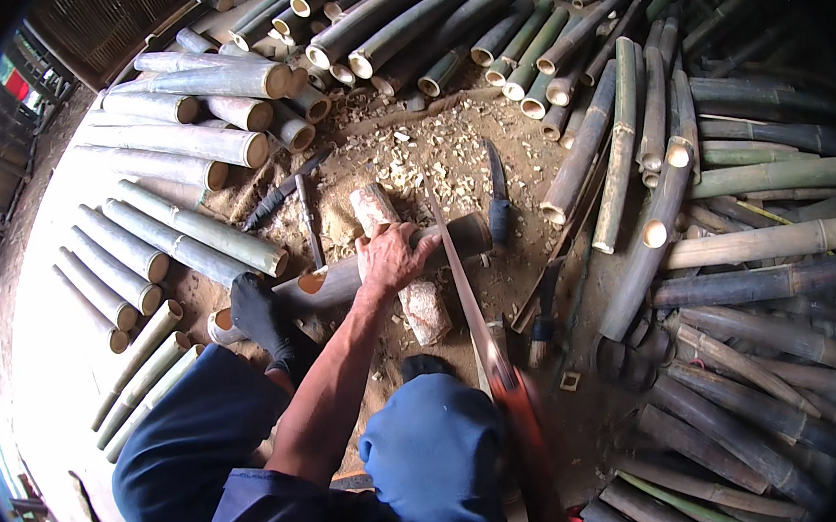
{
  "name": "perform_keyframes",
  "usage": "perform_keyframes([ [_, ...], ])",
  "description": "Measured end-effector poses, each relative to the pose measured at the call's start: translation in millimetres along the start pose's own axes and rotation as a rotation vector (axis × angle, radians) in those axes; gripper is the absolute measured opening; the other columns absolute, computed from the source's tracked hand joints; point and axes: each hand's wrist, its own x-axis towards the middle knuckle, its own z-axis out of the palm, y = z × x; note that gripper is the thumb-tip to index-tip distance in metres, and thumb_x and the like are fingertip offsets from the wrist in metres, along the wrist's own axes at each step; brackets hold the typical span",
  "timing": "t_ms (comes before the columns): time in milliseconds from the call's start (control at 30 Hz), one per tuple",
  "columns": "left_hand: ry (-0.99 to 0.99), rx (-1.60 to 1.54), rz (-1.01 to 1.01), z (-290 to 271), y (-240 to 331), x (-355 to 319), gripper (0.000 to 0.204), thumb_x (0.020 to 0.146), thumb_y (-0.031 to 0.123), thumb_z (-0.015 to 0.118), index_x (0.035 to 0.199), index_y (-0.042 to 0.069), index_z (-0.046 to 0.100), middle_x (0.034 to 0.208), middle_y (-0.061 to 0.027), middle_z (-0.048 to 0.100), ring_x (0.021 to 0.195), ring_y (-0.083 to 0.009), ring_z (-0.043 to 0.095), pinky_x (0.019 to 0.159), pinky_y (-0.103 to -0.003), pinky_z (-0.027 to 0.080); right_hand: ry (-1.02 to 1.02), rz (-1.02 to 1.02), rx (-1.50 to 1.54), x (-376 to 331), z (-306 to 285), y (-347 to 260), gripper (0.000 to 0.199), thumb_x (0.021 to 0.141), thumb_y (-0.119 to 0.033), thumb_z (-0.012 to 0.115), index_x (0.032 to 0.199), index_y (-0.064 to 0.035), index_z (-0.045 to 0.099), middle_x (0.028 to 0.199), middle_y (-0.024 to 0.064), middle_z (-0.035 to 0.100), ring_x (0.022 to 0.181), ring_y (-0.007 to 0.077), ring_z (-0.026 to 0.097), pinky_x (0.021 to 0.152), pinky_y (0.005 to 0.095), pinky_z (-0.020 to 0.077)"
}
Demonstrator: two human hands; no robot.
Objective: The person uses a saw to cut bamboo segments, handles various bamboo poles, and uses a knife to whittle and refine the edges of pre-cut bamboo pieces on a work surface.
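Note:
A dark bamboo tube (335,278) with a notch cut in its upper side lies across a pale, rough-barked log (424,312). My left hand (394,259) is closed over the tube above the log, its thumb toward the saw. A dark-socked foot (264,319) rests on the tube's left part. The long blade of a handsaw (461,272) crosses the tube just right of my left hand. My right hand (529,430), blurred and partly in shadow, is at the saw's handle and closed round it. Whether the teeth have cut in cannot be seen.
Beyond the log lie a chisel (309,221), a dark-handled knife (283,191) and a curved blade (497,179). Another blade (544,315) lies right of the saw. Wood chips (428,146) litter the ground. Cut bamboo tubes (170,148) surround the spot, piled thickly at right (758,281).

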Motion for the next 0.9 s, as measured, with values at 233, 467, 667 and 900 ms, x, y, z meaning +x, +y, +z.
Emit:
perform_keyframes([
  [233, 0.139, -0.065, 0.057, 3.9, -12.7, -3.2, 0.070, 0.096, 0.074, 0.056, 0.113, 0.010, 0.076, 0.114, -0.0143, 0.075, 0.124, -0.0363, 0.062, 0.106, -0.068, 0.035, -0.064, -0.008, 0.053, 59.4, 17.6, 22.0, 0.048, 0.104, -0.021, 0.057, 0.146, 0.0040, 0.058, 0.116, 0.0144, 0.072, 0.097, 0.0209, 0.070, 0.086, 0.0342, 0.0575],
  [467, -0.073, -0.057, 0.075, -6.9, -4.8, -4.8, 0.078, 0.075, 0.066, 0.079, 0.129, 0.010, 0.070, 0.134, -0.0101, 0.069, 0.132, -0.0346, 0.055, 0.111, -0.062, 0.037, 0.138, -0.621, -0.197, 43.5, 19.6, -9.7, 0.042, 0.105, -0.023, 0.055, 0.141, -0.0015, 0.063, 0.109, 0.0262, 0.072, 0.085, 0.0386, 0.073, 0.079, 0.0413, 0.0592],
  [667, 0.057, 0.154, 0.175, -9.0, -15.8, -3.7, 0.088, 0.054, 0.051, 0.095, 0.127, 0.010, 0.066, 0.141, -0.0055, 0.061, 0.140, -0.0313, 0.047, 0.112, -0.066, 0.035, 0.093, -0.400, -0.209, 35.6, 29.8, 12.1, 0.037, 0.105, -0.022, 0.058, 0.137, -0.0055, 0.067, 0.115, 0.0197, 0.073, 0.096, 0.0323, 0.075, 0.081, 0.0406, 0.0587],
  [900, 0.098, 0.172, 0.177, 9.6, -5.1, -3.1, 0.079, 0.051, 0.044, 0.095, 0.117, 0.009, 0.069, 0.133, -0.0082, 0.065, 0.138, -0.0317, 0.049, 0.112, -0.065, 0.034, 0.067, -0.311, -0.163, 47.4, 24.9, 29.0, 0.044, 0.105, -0.026, 0.062, 0.141, -0.0012, 0.062, 0.104, 0.0186, 0.072, 0.091, 0.0299, 0.070, 0.077, 0.0408, 0.0560],
])
